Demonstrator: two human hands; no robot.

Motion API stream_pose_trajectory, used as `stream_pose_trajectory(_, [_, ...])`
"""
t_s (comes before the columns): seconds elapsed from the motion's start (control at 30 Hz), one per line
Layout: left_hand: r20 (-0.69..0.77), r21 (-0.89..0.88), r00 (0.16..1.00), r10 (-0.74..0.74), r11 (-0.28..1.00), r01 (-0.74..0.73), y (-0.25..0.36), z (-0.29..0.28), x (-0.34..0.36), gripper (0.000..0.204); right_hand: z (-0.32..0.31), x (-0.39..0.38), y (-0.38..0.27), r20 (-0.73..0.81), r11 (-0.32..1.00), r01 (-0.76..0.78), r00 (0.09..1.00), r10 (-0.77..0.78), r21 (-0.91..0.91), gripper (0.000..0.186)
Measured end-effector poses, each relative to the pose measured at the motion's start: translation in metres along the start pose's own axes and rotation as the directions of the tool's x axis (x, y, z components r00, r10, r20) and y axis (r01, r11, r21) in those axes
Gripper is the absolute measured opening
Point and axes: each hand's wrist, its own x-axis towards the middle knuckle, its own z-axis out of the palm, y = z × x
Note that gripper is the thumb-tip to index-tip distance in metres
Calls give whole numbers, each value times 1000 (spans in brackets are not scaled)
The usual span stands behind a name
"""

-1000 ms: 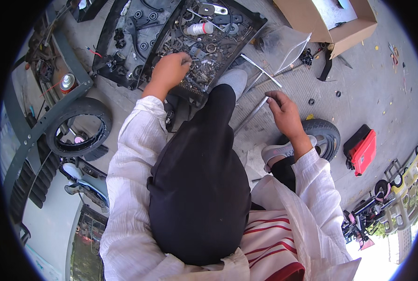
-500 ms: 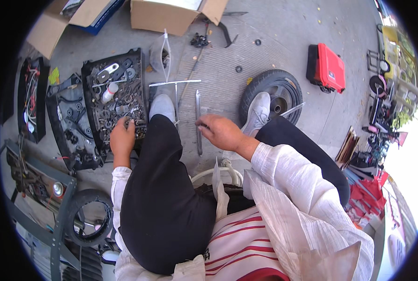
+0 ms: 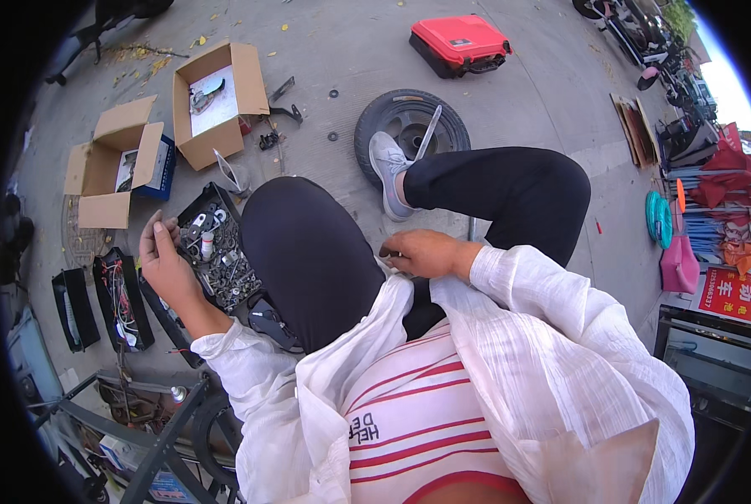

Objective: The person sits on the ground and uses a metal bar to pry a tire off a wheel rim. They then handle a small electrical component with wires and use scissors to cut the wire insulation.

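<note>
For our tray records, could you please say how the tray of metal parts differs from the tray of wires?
The parts tray holds metal pieces and a bottle; the wire tray holds mostly wires. The parts tray looks wider than the wire tray. The left hand is nearer the parts tray than the wire tray. Both are black and open-topped.

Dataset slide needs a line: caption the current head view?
Left hand beside a black tray of metal parts, right hand between the knees; a wheel and red case lie beyond.
</note>
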Motion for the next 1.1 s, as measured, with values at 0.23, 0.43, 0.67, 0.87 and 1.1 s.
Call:
stream_pose_trajectory(0.23, [55,-184,897,439,887,-424,169,20,-39,26,-114,-78,-33,-223,974,149,957,-185,-170,29])
stream_pose_trajectory(0.43, [246,-143,815,524,851,-505,205,10,-96,26,-182,-118,-33,-583,933,169,741,-333,-318,35])
stream_pose_trajectory(0.67, [367,-151,781,506,860,-487,212,23,-136,23,-197,-127,-3,-532,906,60,792,-298,-418,34])
stream_pose_trajectory(0.87, [457,-83,747,483,859,-505,224,34,-136,21,-204,-96,35,-444,930,30,873,-203,-366,30])
stream_pose_trajectory(1.1, [627,-167,655,421,895,-414,208,115,-109,21,-201,-47,96,-405,965,-44,912,-67,-260,37])
